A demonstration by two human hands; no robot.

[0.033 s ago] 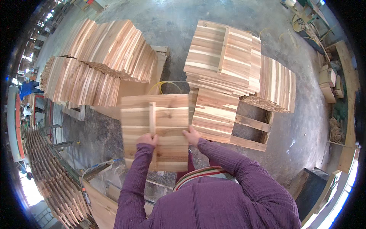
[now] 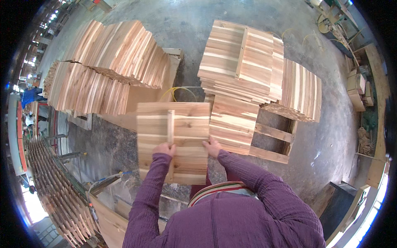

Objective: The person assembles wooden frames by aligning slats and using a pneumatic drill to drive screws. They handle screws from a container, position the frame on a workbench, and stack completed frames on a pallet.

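A square wooden panel (image 2: pixel 190 136) of striped light and brown boards is held in front of me. A narrow wooden batten (image 2: pixel 170 128) runs along its face, left of the middle. My left hand (image 2: pixel 165 149) is closed around the batten near its lower part. At the panel's right edge my right hand (image 2: pixel 213 146) grips, thumb on the face; the fingers behind are partly hidden. Just beyond the right hand lies a lower stack of similar panels (image 2: pixel 233 124) on a wooden pallet (image 2: pixel 273 133).
A taller stack of panels (image 2: pixel 227 53), its top one bearing a batten, stands ahead right, beside upright panels (image 2: pixel 302 89). Rows of upright panels (image 2: pixel 120 53) stand ahead left. A yellow hose (image 2: pixel 173 94) lies between. A rack of wooden strips (image 2: pixel 53 182) is at left; cartons (image 2: pixel 356 82) at right.
Both hands and the panel have shifted slightly to the right. The panel's right edge is now closer to the lower stack; the grip looks the same.
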